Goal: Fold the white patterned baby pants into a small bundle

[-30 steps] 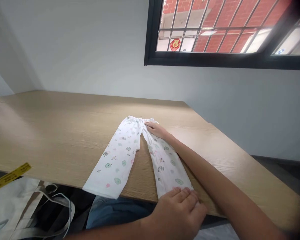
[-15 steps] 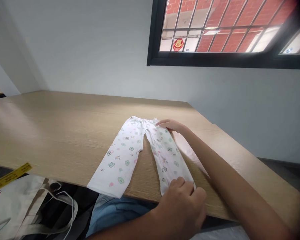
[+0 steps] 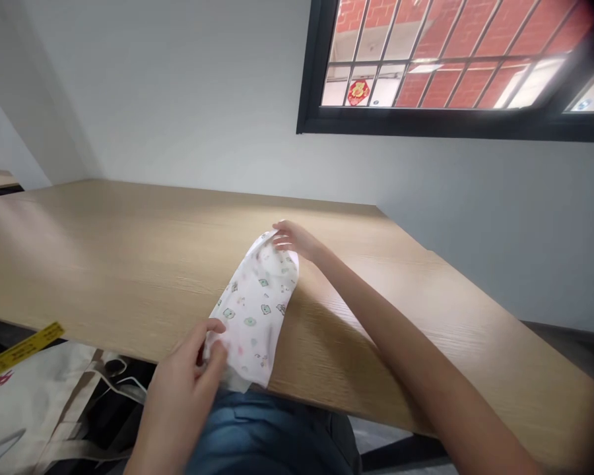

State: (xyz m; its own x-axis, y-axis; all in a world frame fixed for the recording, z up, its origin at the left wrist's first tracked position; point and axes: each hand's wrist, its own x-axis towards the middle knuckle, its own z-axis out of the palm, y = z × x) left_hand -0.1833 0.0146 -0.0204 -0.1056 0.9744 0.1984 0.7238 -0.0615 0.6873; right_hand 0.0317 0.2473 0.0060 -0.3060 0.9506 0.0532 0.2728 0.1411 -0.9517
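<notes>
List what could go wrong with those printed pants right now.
The pants overhang the table edge at the cuffs, where the left hand pinches them; letting go might let them slide off. The right hand holds only the waistband end, so the stacked legs may shift out of line.

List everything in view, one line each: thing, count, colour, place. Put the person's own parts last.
child's trousers: one, white with small green and pink prints, legs folded together, on the table's near edge.
table: one, light wood, across the middle.
window: one, black frame with bars, upper right; red brick outside.
tote bag: one, off-white, lower left, below the table.
yellow tape: one strip, lower left.
left hand: pinching the trousers' cuff end.
right hand: holding the waist end.
</notes>
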